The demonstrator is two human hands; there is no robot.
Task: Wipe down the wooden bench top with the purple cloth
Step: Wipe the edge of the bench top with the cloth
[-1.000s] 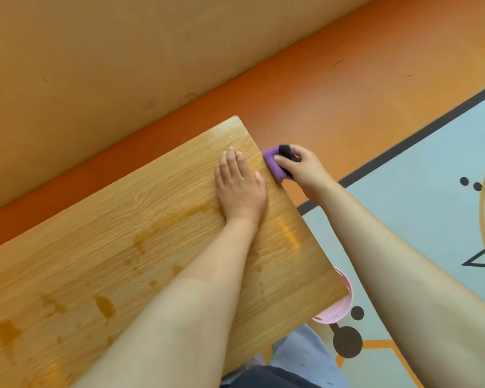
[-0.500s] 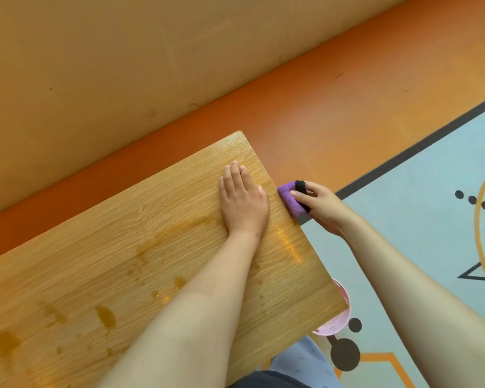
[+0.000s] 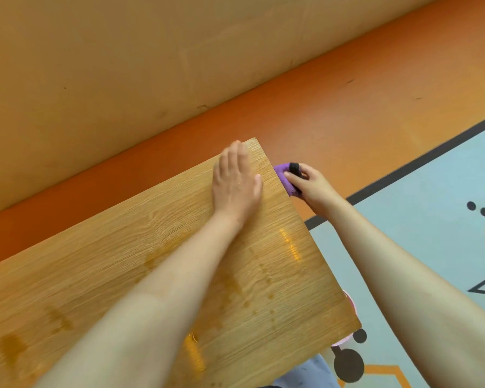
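The wooden bench top (image 3: 101, 264) runs from the lower left to a far corner near the middle of the head view, with darker wet streaks and spots on it. My left hand (image 3: 235, 177) lies flat on the top near that far corner, fingers together, holding nothing. My right hand (image 3: 310, 186) is closed on the purple cloth (image 3: 284, 179), which has a black patch, and presses it against the bench's right end edge just below the far corner. Most of the cloth is hidden by my fingers.
A tan wall (image 3: 123, 65) rises behind the bench above an orange floor strip (image 3: 347, 102). To the right lies a pale blue floor mat (image 3: 420, 208) with black and orange markings. A pink bowl (image 3: 352, 303) peeks out under the bench's near right corner.
My right hand has slid the cloth along the bench's end edge, down and then back toward the far corner. My left hand has shifted toward the far corner.
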